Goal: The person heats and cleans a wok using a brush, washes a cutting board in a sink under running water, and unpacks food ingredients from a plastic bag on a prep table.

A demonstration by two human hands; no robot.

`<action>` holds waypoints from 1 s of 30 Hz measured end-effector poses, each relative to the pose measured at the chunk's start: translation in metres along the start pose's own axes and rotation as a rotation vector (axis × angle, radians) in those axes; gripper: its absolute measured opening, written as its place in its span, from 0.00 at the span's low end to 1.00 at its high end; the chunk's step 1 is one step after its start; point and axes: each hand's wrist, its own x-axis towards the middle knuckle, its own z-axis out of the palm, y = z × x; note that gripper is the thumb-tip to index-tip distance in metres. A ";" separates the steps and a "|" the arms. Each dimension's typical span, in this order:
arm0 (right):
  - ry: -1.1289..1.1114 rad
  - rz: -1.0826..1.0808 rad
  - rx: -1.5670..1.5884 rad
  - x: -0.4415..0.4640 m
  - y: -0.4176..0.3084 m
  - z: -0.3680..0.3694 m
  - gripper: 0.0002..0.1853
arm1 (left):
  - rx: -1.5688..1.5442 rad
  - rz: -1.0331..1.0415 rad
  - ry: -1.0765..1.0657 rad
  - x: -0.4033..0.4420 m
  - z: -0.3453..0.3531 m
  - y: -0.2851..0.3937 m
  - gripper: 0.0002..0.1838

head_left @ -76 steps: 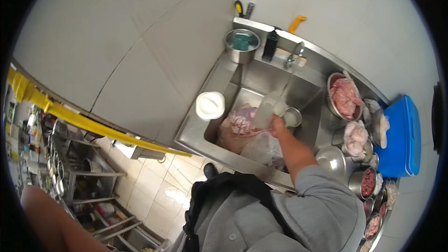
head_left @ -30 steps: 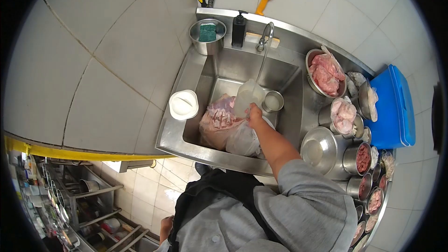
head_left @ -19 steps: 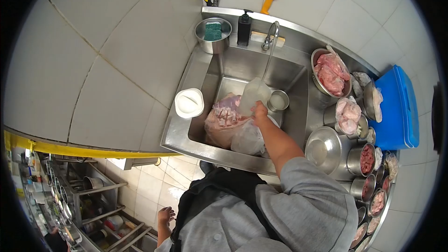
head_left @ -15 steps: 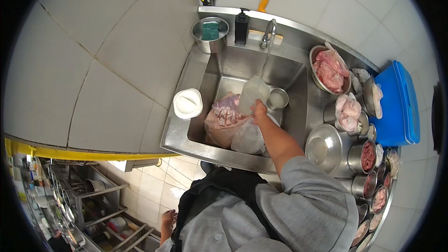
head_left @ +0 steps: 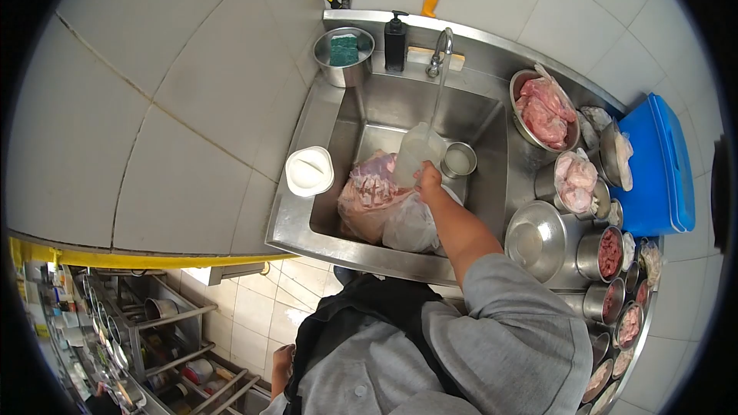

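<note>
Work at a steel sink [head_left: 488, 134], seen from the worker's head, with the activity apparently under way. At lower left, beyond the tiled wall, stands a metal rack [head_left: 177, 318] of kitchenware. At lower center-left, the left hand [head_left: 282, 361] is beside the black apron [head_left: 330, 319], away from the sink; it is partly hidden, and whether its fingers are spread or curled cannot be told. A white tub [head_left: 310, 171] is on the left ledge of the counter [head_left: 319, 119], and above it, at upper left of center, a steel pot [head_left: 345, 77] holds a green scouring pad [head_left: 344, 50]. Near the center of the frame, in the left part of the basin, lies one large piece of meat [head_left: 370, 196], not lifted out; a pale plastic bag [head_left: 413, 224] bunches against its right side, and whether film encloses the meat is unclear. Just above the bag, the translucent jug [head_left: 417, 146] is held by the right hand [head_left: 429, 178], whose fingers are closed on its lower end. A stream of water [head_left: 438, 104] runs from the faucet [head_left: 443, 46] to the jug's upper end, so this step appears unfinished; how full the jug is cannot be read. Just right of the jug is a small metal cup [head_left: 470, 170]. Along the right of the frame, a bowl [head_left: 520, 127] and smaller steel pots [head_left: 588, 257] already contain meat, beside a blue box [head_left: 653, 163].
</note>
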 end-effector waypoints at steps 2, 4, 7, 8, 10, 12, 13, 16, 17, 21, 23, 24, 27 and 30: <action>-0.005 0.014 -0.013 0.006 0.003 -0.002 0.15 | 0.039 -0.034 0.073 -0.011 0.006 0.011 0.15; -0.035 0.019 0.009 0.012 0.006 -0.003 0.15 | 0.025 -0.033 0.034 -0.015 0.007 0.013 0.15; -0.009 0.033 -0.019 -0.001 -0.002 -0.001 0.16 | 0.008 -0.029 -0.023 -0.014 0.008 0.011 0.14; -0.010 0.034 -0.019 -0.006 -0.005 0.000 0.16 | 0.004 -0.026 -0.041 -0.014 0.008 0.010 0.14; 0.026 0.058 -0.001 -0.012 -0.010 0.001 0.18 | 0.024 -0.030 -0.034 -0.001 0.004 -0.002 0.14; 0.013 0.069 -0.009 -0.012 -0.013 0.001 0.19 | 0.045 -0.037 -0.028 -0.002 0.004 -0.002 0.14; 0.000 0.079 -0.017 -0.011 -0.014 0.002 0.20 | 0.083 -0.040 -0.012 -0.003 0.005 -0.002 0.14; 0.037 0.145 -0.041 -0.004 -0.014 0.006 0.20 | 0.117 -0.039 -0.010 -0.003 0.003 -0.005 0.14; 0.037 0.146 -0.042 0.001 -0.013 0.006 0.20 | 0.117 -0.033 -0.027 -0.002 0.002 -0.007 0.14; 0.025 0.079 -0.007 0.008 -0.026 -0.003 0.19 | 0.164 -0.110 -0.023 -0.060 0.029 0.071 0.15; 0.039 0.051 0.043 -0.003 -0.038 -0.003 0.19 | 0.484 0.080 -0.132 -0.107 0.050 0.138 0.15; 0.064 -0.001 0.037 -0.010 -0.043 -0.003 0.16 | 0.480 0.094 -0.190 -0.099 0.051 0.148 0.14; 0.037 -0.105 0.029 -0.020 -0.058 -0.009 0.15 | 0.500 0.300 -0.447 -0.127 0.088 0.234 0.15; 0.002 -0.148 -0.021 -0.036 -0.092 -0.010 0.18 | 0.460 0.541 -0.741 -0.167 0.152 0.332 0.12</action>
